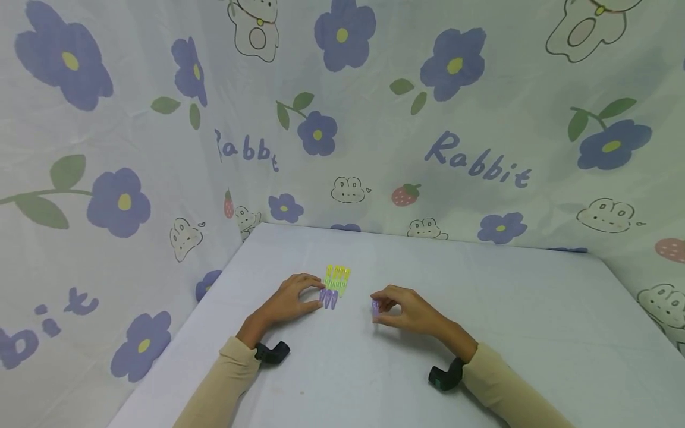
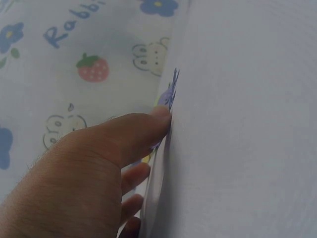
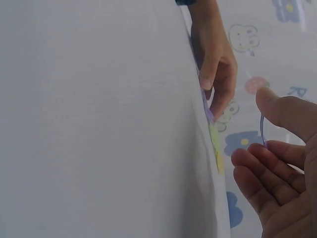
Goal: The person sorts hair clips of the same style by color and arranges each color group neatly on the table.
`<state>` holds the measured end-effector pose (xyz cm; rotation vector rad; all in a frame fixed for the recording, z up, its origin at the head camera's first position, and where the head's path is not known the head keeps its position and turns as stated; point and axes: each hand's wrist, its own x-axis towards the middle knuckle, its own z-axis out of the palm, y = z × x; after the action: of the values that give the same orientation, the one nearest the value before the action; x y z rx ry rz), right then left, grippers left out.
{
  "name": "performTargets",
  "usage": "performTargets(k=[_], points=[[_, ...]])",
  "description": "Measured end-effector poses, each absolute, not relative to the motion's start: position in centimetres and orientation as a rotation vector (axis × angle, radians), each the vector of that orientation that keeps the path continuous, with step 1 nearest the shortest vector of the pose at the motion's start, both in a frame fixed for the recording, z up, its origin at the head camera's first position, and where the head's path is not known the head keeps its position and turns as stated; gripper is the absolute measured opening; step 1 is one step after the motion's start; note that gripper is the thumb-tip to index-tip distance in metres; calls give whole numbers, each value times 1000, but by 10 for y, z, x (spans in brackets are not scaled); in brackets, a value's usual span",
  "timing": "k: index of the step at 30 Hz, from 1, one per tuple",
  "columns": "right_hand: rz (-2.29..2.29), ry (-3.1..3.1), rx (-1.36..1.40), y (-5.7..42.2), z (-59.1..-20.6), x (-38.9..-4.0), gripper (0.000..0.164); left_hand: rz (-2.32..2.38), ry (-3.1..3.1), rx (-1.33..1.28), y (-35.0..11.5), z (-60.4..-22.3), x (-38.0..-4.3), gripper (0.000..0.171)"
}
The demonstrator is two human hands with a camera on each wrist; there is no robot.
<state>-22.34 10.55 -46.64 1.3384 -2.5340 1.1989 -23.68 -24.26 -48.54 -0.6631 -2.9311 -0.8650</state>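
Observation:
Snap hair clips lie in rows on the white table: yellow clips (image 1: 338, 271) at the back, light green clips (image 1: 335, 285) in the middle, purple clips (image 1: 328, 299) in front. My left hand (image 1: 286, 300) pinches the leftmost purple clip end to end, with a fingertip at its far end and the thumb at its near end. To the right of the rows, my right hand (image 1: 409, 309) holds another purple hair clip (image 1: 376, 308) upright between thumb and fingers. In the right wrist view, this clip (image 3: 262, 130) appears edge-on as a thin curved strip.
The white table (image 1: 514, 315) spreads out around both hands. Behind it and at the left hangs a white cloth (image 1: 374, 107) printed with blue flowers, rabbits and strawberries. A black wrist camera (image 1: 274, 353) sits on the left wrist, another black camera (image 1: 445, 377) on the right.

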Motion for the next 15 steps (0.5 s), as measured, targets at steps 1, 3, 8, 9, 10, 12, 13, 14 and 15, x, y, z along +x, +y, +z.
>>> performTargets(k=[1,3,8,9,10,12,13,14,15], points=[[1194,-2532,1343,105,-467,-224,50,-865,-2932,-663,-243,-486,-237,45],[1179,-2526,1349,103,-466,-224,50,-866,-2929,-664,-243,-486,-237,45],[1163,-2537,1333,97,-464,-224,50,-869,-2933,-656,-243,-486,-238,45],[1164,-2543,1328,96,-463,-224,50,-869,-2935,-655,-242,-486,-238,45],[1167,-2551,1321,95,-463,-224,50,-867,-2937,-654,-242,-485,-237,45],[1170,-2569,1312,93,-462,-224,51,-867,-2940,-648,-242,-485,-237,45],[1167,-2578,1306,92,-461,-224,51,-866,-2943,-645,-242,-485,-237,45],[1168,-2585,1302,90,-461,-225,50,-866,-2945,-642,-242,-484,-237,45],[1159,-2590,1300,89,-462,-225,50,-866,-2948,-638,-242,-484,-237,45]])
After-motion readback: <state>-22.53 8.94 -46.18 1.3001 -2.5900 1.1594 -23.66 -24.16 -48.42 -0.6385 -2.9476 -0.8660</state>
